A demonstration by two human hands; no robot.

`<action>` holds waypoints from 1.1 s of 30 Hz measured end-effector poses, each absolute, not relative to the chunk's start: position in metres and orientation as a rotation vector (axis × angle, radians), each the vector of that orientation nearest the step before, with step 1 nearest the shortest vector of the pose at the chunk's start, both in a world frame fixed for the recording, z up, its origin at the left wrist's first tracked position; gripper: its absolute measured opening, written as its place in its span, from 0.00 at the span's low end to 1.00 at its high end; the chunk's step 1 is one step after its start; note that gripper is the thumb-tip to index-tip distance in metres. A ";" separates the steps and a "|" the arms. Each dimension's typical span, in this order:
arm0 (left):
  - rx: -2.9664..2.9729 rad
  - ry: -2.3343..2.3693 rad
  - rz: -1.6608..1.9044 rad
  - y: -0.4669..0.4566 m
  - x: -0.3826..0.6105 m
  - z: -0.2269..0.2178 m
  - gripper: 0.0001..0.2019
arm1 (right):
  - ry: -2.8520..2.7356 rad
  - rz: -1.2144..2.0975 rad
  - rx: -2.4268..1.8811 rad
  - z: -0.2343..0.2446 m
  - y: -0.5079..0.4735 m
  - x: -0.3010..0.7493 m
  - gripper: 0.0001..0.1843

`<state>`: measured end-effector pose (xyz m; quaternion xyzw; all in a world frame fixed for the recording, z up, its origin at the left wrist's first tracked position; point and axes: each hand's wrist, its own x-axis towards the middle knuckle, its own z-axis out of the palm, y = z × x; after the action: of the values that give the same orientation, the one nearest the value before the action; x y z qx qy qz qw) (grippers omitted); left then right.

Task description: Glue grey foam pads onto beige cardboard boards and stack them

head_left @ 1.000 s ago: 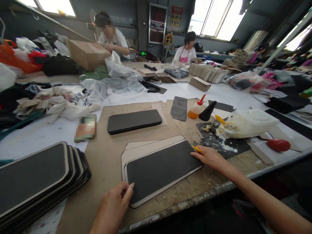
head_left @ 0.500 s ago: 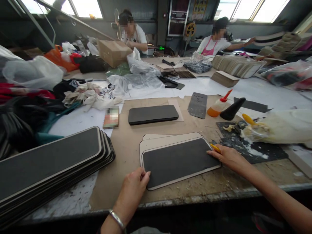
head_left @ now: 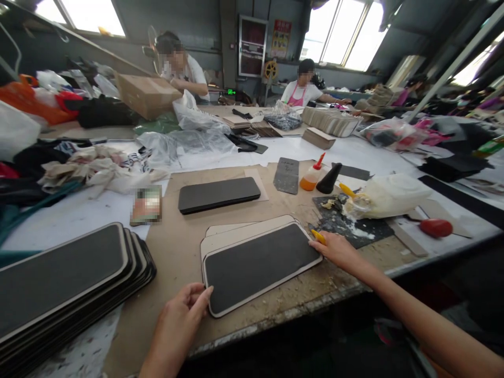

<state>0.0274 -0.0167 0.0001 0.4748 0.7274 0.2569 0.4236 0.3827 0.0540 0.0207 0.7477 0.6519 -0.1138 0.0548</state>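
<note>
Left hand (head_left: 181, 311), half open and empty, and right hand (head_left: 335, 250), gripping a yellow tool (head_left: 318, 237), touch the panel (head_left: 258, 266). Apparent step: alignment, calling next for even margins.

Both arms are bare as far as they show. The left forearm (head_left: 157, 362) enters from the bottom edge and slants up to the right; its grip, the left hand (head_left: 177, 312), has the back turned up, the thumb (head_left: 202, 299) stretched forward to the right and the fingers (head_left: 192, 289) bent beyond it. The right forearm (head_left: 425, 315) comes in from the lower right corner, angled up to the left, its wrist (head_left: 364, 269) nearly in line with it. The right hand (head_left: 336, 249) sits farther forward, fingers drawn together and pointing left, well apart from the other.
</note>
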 end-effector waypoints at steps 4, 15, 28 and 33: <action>0.943 1.718 0.724 -0.012 0.014 0.007 0.34 | 2.023 -0.501 2.272 0.033 0.050 0.366 0.13; 0.800 1.754 0.772 -0.014 -0.016 -0.001 0.28 | 1.832 -0.811 2.278 0.027 0.038 0.329 0.15; 0.847 1.780 0.738 -0.014 -0.017 -0.009 0.24 | 1.795 -0.970 2.326 0.021 0.038 0.334 0.14; 0.901 1.782 0.738 -0.013 -0.016 -0.007 0.23 | 1.821 -1.015 2.294 0.015 0.039 0.339 0.15</action>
<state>-0.0159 -0.0130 -0.0074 0.3700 0.7320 0.3033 0.4851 0.3391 0.0386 0.0153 0.7399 0.5873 -0.3275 0.0210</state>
